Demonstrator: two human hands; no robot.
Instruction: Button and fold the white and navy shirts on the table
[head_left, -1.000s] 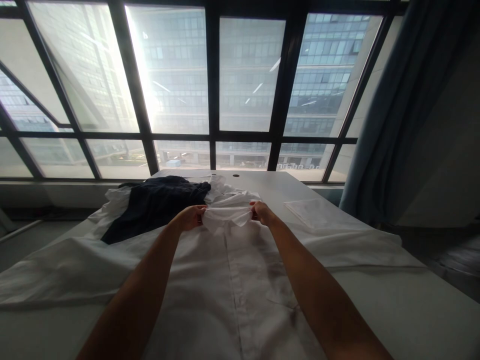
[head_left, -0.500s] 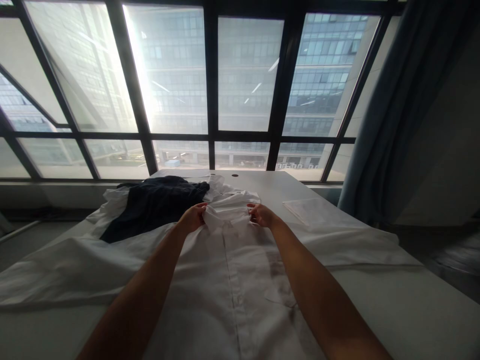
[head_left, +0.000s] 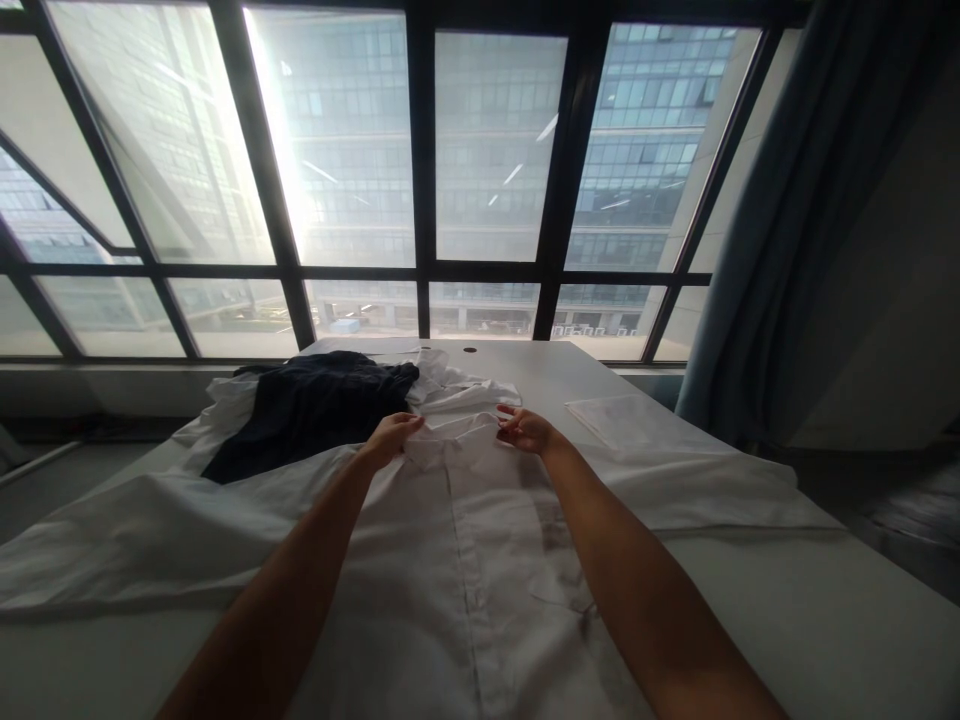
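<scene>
A white button-up shirt [head_left: 420, 580] lies front up on the table, its collar away from me and its sleeves spread to both sides. My left hand [head_left: 391, 438] pinches the left end of the shirt's collar [head_left: 457, 430]. At the collar's right end, my right hand [head_left: 525, 430] grips the fabric between thumb and fingers, with one finger stretched out. The button placket runs down the middle between my forearms. A chest pocket shows beside my right forearm, which covers part of the shirt.
Dark navy clothing [head_left: 315, 400] lies heaped over white cloth at the far left. More crumpled white fabric [head_left: 457, 385] sits just beyond the collar. A flat, pale folded piece [head_left: 615, 420] rests to the right on the white table [head_left: 810, 610]. Windows and a blue curtain [head_left: 757, 250] stand behind.
The collar has been lowered and lies flatter, its upper edge now a clearer line. My left hand has shifted slightly right and down; my right hand has barely moved.
</scene>
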